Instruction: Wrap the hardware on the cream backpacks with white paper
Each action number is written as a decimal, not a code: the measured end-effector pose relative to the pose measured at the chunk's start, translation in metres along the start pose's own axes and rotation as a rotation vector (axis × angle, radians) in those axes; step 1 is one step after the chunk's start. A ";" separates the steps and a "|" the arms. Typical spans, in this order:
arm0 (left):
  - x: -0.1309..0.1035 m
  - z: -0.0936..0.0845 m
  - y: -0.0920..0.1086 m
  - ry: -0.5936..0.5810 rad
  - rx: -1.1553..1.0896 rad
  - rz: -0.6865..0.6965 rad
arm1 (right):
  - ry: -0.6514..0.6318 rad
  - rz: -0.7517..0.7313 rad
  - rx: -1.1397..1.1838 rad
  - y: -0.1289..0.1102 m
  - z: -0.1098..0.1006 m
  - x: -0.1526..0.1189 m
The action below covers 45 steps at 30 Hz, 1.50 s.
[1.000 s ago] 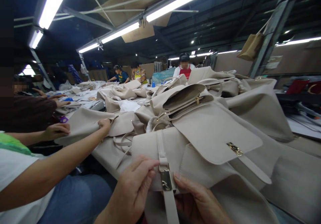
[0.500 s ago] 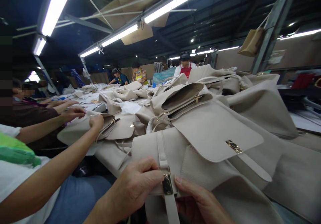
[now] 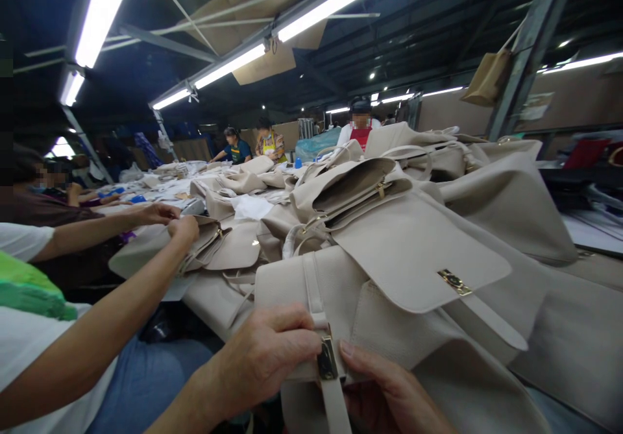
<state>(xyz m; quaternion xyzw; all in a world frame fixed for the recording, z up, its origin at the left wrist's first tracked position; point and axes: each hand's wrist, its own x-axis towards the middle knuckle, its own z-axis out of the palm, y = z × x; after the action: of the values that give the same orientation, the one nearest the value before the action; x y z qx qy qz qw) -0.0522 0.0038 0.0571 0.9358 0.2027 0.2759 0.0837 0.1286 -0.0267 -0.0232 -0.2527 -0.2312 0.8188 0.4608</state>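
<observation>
A beige bag flap (image 3: 285,281) with a strap down its middle lies at the lower centre. On its edge is a dark, gold-rimmed metal clasp (image 3: 328,358). My left hand (image 3: 272,349) pinches the flap and strap at the clasp's left side, thumb against the metal. My right hand (image 3: 384,382) grips the flap's edge to the right of the clasp, thumb on top and the other fingers underneath, partly hidden. The strap end (image 3: 335,408) hangs below the clasp. Just behind lies another beige bag (image 3: 418,246) with a similar clasp on its flap.
At the left a co-worker's hands (image 3: 182,226) hold another beige bag (image 3: 141,252). More beige bags (image 3: 511,207) are heaped on the right. Several people are at the far side and left of the table. A tan bag (image 3: 488,77) hangs from a post.
My hands keep almost the same grip, with the clasp tilted slightly. The co-worker's far hand at the left has moved right, closer to their other hand.
</observation>
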 end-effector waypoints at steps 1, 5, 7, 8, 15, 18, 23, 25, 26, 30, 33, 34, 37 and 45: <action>0.001 0.000 -0.001 -0.001 -0.013 0.002 | 0.012 0.001 0.002 -0.001 0.001 -0.001; 0.000 0.002 -0.005 -0.015 -0.064 0.002 | 0.076 -0.002 0.010 -0.005 0.007 -0.004; -0.003 0.004 -0.008 0.026 -0.095 -0.016 | 0.079 0.008 0.012 -0.006 0.008 -0.005; -0.005 0.005 -0.009 0.055 -0.107 -0.025 | 0.074 0.013 0.010 -0.006 0.008 -0.005; -0.018 0.006 -0.008 0.163 0.038 0.135 | 0.005 0.032 0.001 -0.008 0.010 -0.006; -0.023 0.010 -0.008 0.199 0.137 0.191 | 0.004 0.030 0.007 -0.009 0.010 -0.007; -0.028 0.016 -0.010 0.259 0.199 0.226 | 0.005 0.051 0.028 -0.007 0.007 -0.006; -0.029 0.017 -0.009 0.256 0.183 0.198 | -0.012 0.051 0.032 -0.006 0.005 -0.005; -0.029 0.017 -0.008 0.254 0.186 0.186 | -0.017 0.048 0.032 -0.005 0.004 -0.004; -0.029 0.015 -0.007 0.242 0.268 0.214 | -0.010 0.036 0.006 -0.004 0.003 -0.003; -0.026 0.013 -0.004 0.206 0.294 0.221 | -0.020 0.042 -0.006 -0.004 0.004 -0.004; -0.025 0.013 -0.004 0.197 0.299 0.219 | -0.025 0.043 0.000 -0.004 0.004 -0.004; -0.021 0.016 -0.003 0.168 0.292 0.188 | -0.025 0.044 0.010 -0.003 0.004 -0.005; -0.023 0.024 -0.008 0.282 -0.014 -0.036 | 0.076 0.038 0.048 -0.007 0.010 -0.005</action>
<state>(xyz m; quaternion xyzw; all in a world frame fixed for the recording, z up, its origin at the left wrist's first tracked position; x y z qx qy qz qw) -0.0593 -0.0002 0.0239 0.8834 0.2271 0.4046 0.0658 0.1287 -0.0291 -0.0106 -0.2766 -0.1892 0.8224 0.4596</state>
